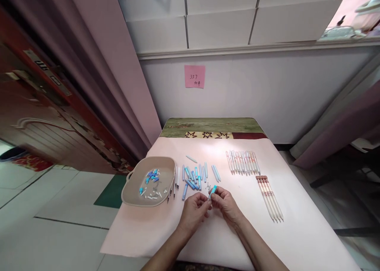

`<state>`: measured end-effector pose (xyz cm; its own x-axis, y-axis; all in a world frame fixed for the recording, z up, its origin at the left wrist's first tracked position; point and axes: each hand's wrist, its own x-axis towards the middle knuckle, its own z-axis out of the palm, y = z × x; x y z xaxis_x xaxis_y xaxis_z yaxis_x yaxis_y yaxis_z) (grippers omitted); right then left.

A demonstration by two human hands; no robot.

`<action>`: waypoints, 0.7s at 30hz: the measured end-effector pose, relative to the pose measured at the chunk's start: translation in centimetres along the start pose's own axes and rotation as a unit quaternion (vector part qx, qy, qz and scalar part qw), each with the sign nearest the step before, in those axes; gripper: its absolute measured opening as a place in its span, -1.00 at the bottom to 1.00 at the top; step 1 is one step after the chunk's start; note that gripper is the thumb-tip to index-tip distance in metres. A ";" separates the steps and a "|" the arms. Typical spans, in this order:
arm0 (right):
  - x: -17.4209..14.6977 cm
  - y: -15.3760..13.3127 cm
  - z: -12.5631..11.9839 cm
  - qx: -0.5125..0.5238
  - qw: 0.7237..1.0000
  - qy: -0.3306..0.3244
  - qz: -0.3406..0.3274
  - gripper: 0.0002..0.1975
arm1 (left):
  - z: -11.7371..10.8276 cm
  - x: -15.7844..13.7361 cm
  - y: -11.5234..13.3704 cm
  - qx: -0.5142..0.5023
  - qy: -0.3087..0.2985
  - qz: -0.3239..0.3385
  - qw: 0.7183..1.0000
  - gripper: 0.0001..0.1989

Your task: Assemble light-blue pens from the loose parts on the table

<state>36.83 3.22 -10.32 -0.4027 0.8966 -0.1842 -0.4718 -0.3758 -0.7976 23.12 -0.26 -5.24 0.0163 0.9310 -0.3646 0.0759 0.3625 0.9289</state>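
Observation:
My right hand (226, 203) is closed on a light-blue pen barrel (213, 189), holding it tilted between thumb and fingers. My left hand (194, 210) meets its lower end with thumb and fingers pinched together; whatever they grip is too small and hidden to make out. Just beyond the hands lies a little heap of small metallic parts (208, 186). Blue and pale pen barrels (192, 182) are scattered to the left of it, with two pale barrels (216, 173) lying side by side further right. Thin pen refills (177, 176) rest beside the bin.
A beige bin (126, 187) with blue and white small parts stands at the table's left edge. A row of clear pens (243, 162) and several cream-and-brown pens (270, 201) lie on the right. A pink note (194, 76) is on the wall behind the pink-covered table (142, 235).

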 end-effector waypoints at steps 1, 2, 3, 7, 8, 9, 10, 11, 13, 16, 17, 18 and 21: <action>0.2 0.0 0.3 -0.002 1.000 -0.002 -0.003 -0.73 | -0.2 0.0 0.1 -0.001 0.002 0.006 1.000 -0.71; 0.3 -0.1 0.5 -0.009 1.000 -0.003 -0.009 -0.74 | -0.5 -0.1 0.2 -0.002 0.003 0.013 1.000 -0.71; 0.4 -0.1 0.8 -0.022 1.000 -0.004 -0.019 -0.74 | -0.8 -0.2 0.2 -0.004 0.005 0.021 1.000 -0.71; 0.6 -0.7 2.1 -0.114 0.990 -0.010 -0.086 -0.79 | -1.9 -0.6 0.4 -0.003 0.025 0.057 0.998 -0.70; 0.6 -0.9 2.3 -0.141 0.984 -0.012 -0.109 -0.81 | -2.0 -0.7 0.4 -0.004 0.031 0.067 0.997 -0.70; 0.5 -1.1 2.6 -0.167 0.977 -0.012 -0.131 -0.83 | -2.1 -0.7 0.5 -0.007 0.034 0.078 0.996 -0.71; 0.3 -1.4 2.8 -0.191 0.970 -0.013 -0.151 -0.84 | -2.2 -0.7 0.5 -0.010 0.035 0.087 0.996 -0.72; 0.2 -1.7 3.0 -0.211 0.963 -0.014 -0.165 -0.85 | -2.2 -0.8 0.6 -0.014 0.034 0.094 0.995 -0.73; 0.0 -2.2 3.2 -0.237 0.955 -0.017 -0.177 -0.84 | -2.2 -0.7 0.8 -0.020 0.032 0.105 0.994 -0.76; -0.3 -2.6 3.3 -0.248 0.952 -0.016 -0.176 -0.85 | -2.0 -0.6 0.9 -0.032 0.026 0.111 0.993 -0.77; -0.3 -2.5 3.3 -0.248 0.953 -0.013 -0.174 -0.85 | -2.0 -0.5 0.9 -0.037 0.024 0.111 0.993 -0.77; -0.3 -2.5 3.2 -0.247 0.954 -0.011 -0.172 -0.86 | -1.9 -0.5 0.9 -0.041 0.023 0.109 0.993 -0.75; -0.3 -2.0 3.0 -0.228 0.962 0.000 -0.152 -0.85 | -1.8 -0.6 0.9 -0.032 0.024 0.100 0.994 -0.76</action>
<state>35.52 3.00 -6.98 -0.3009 0.9486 0.0977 -0.1755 0.0456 -0.9834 21.35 -0.44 -4.08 -0.0225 0.9850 -0.1710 0.0126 0.1713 0.9851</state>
